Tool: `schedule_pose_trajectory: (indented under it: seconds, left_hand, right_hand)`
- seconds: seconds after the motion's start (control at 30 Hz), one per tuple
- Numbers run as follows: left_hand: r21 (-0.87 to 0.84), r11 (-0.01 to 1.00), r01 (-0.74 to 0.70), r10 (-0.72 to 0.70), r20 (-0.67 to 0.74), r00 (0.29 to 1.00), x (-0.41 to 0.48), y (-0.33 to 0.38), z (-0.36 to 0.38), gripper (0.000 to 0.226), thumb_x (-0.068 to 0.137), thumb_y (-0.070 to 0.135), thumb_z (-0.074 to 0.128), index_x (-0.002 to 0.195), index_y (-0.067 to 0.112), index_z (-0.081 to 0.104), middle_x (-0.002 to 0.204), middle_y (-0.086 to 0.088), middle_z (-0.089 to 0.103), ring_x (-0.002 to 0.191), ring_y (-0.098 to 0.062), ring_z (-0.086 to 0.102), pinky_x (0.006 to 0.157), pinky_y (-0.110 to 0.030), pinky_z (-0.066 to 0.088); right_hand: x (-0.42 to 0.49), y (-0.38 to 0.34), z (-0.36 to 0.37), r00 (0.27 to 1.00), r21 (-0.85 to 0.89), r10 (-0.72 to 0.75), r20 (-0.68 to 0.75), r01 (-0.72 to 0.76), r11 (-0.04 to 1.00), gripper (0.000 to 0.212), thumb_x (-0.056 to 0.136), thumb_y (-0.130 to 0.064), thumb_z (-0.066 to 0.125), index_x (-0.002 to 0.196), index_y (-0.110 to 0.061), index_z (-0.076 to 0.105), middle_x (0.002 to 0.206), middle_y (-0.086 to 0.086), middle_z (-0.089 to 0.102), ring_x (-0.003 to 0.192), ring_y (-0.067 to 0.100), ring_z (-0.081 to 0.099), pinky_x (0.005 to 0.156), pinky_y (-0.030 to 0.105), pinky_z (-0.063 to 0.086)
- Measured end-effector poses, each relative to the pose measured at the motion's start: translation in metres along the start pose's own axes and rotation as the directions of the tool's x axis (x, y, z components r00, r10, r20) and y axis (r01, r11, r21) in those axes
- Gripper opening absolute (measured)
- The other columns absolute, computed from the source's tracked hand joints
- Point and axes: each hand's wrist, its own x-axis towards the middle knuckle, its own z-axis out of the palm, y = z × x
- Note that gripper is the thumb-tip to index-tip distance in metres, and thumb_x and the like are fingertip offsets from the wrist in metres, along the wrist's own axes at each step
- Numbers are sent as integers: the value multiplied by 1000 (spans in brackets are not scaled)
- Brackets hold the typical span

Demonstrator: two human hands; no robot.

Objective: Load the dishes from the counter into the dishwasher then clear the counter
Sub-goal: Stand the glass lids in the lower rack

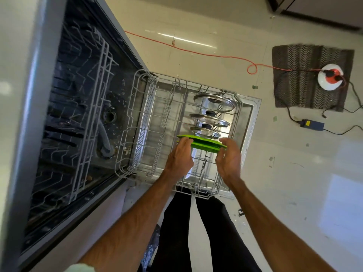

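The dishwasher's lower rack [137, 118] is pulled out over the open door [250, 122]. Three glass lids [214, 103] stand on edge in a row in the rack's right part. Just in front of them a green plate or lid [204, 145] sits in the rack's tines. My left hand [179, 156] grips its left edge. My right hand [228, 156] curls around its right edge, fingers touching the rim. The counter is out of view.
The upper rack [92, 107] stays inside the dark tub at left. An orange cable [196, 52] crosses the tiled floor to a reel [331, 79] on a grey mat [306, 75]. A blue power brick [312, 125] lies beyond the door. My legs stand at the door's near edge.
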Motion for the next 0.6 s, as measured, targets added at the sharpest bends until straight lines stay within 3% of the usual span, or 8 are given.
schedule_pose_trajectory:
  seconds: [0.07, 0.17, 0.27, 0.37, 0.47, 0.53, 0.6]
  left_hand:
    - [-29, 999, 24, -25, -26, 999, -32, 3, -6, 47, 88, -7, 53, 132, 9, 52, 140, -8, 50, 120, -29, 58, 94, -47, 52]
    - [-89, 990, 111, -115, -33, 993, -84, 13, -22, 47, 93, -3, 52, 138, 10, 51, 140, -8, 50, 123, -29, 56, 101, -47, 48]
    - [-169, 966, 195, -208, -61, 976, -141, 25, -32, 44, 96, 0, 51, 140, 8, 52, 142, -11, 51, 125, -31, 54, 105, -45, 44]
    - [-245, 930, 276, -308, -104, 946, -196, 39, -36, 48, 90, -6, 45, 134, 10, 55, 139, -8, 53, 126, -27, 52, 106, -36, 41]
    - [-322, 899, 298, -366, -177, 914, -245, 50, -41, 46, 88, -5, 47, 128, 12, 60, 132, -6, 57, 124, -23, 53, 101, -23, 35]
    - [-366, 886, 285, -389, -251, 887, -277, 57, -46, 38, 89, -4, 50, 122, 8, 64, 125, -10, 62, 118, -28, 58, 98, -21, 35]
    - [-413, 873, 260, -411, -335, 848, -310, 72, -54, 35, 87, 1, 47, 114, 5, 68, 116, -12, 65, 110, -30, 61, 95, -24, 39]
  right_hand:
    - [-26, -19, -6, 1000, 28, 12, 27, -13, 1000, 36, 86, 12, 53, 115, -7, 64, 113, 7, 62, 95, 9, 54, 85, 38, 55]
    - [-60, -54, -24, 985, 19, 104, 136, -108, 994, 32, 92, 4, 54, 119, -10, 64, 108, 2, 61, 84, 12, 58, 76, 37, 58]
    - [-87, -90, -49, 942, -11, 185, 279, -190, 982, 31, 95, -4, 53, 124, -13, 63, 112, 4, 63, 98, 19, 60, 85, 26, 47]
    - [-117, -122, -74, 904, -37, 167, 394, -166, 985, 30, 95, -4, 53, 120, -14, 64, 107, 2, 63, 97, 20, 59, 84, 26, 44]
    - [-148, -145, -93, 867, -54, 153, 475, -145, 988, 27, 89, 1, 54, 107, -15, 66, 106, 4, 67, 94, 23, 64, 84, 33, 54]
    - [-167, -159, -105, 834, -68, 135, 535, -117, 991, 27, 85, 2, 55, 98, -19, 65, 109, 7, 70, 99, 27, 67, 87, 35, 55]
    - [-182, -173, -120, 788, -102, 81, 611, -23, 995, 25, 86, -1, 57, 102, -17, 68, 109, 7, 70, 102, 26, 66, 84, 28, 50]
